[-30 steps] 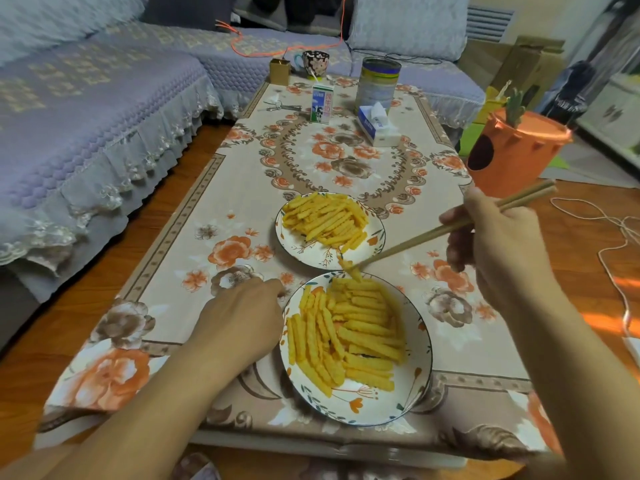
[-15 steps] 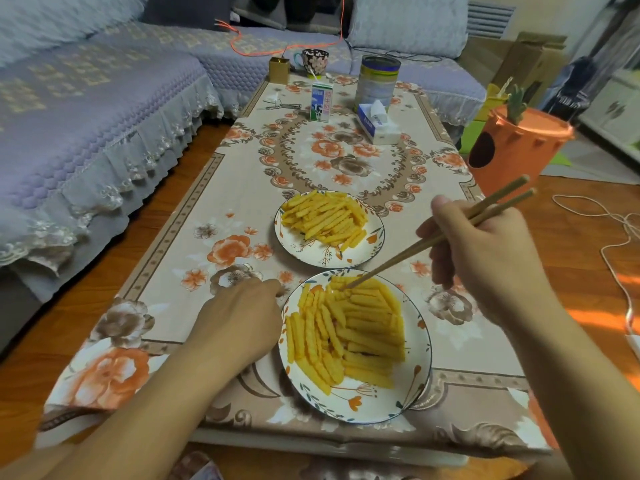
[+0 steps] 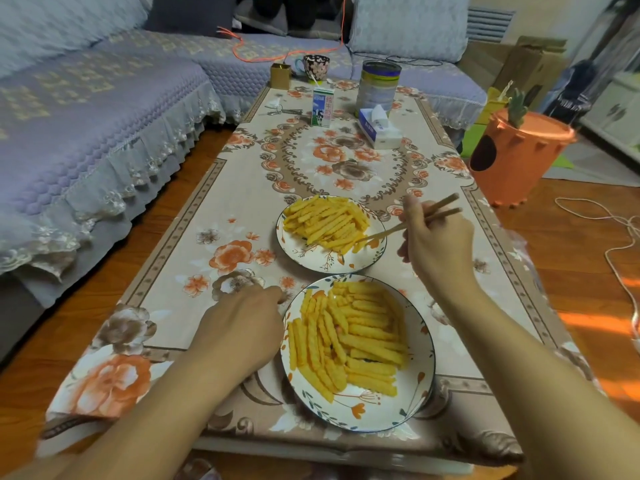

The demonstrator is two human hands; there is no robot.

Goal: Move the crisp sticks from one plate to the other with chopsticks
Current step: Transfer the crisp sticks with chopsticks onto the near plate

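Two white floral plates lie on the flowered tablecloth. The far plate (image 3: 346, 263) carries a heap of yellow crinkled crisp sticks (image 3: 323, 220). The near plate (image 3: 381, 415) carries a bigger spread of crisp sticks (image 3: 349, 336). My right hand (image 3: 438, 242) grips a pair of wooden chopsticks (image 3: 388, 232), and their tips reach into the right side of the far plate's heap. My left hand (image 3: 242, 327) rests fingers-down on the cloth, right against the near plate's left rim, holding nothing.
At the far end of the table stand a milk carton (image 3: 322, 107), a tin can (image 3: 379, 86), a tissue pack (image 3: 379, 128) and a mug (image 3: 315, 65). A purple sofa (image 3: 86, 116) runs along the left. An orange bin (image 3: 512, 157) stands on the floor at the right.
My right hand has swung the chopsticks forward and left, from the near plate's top edge to the far plate's heap. My left hand has stayed put.
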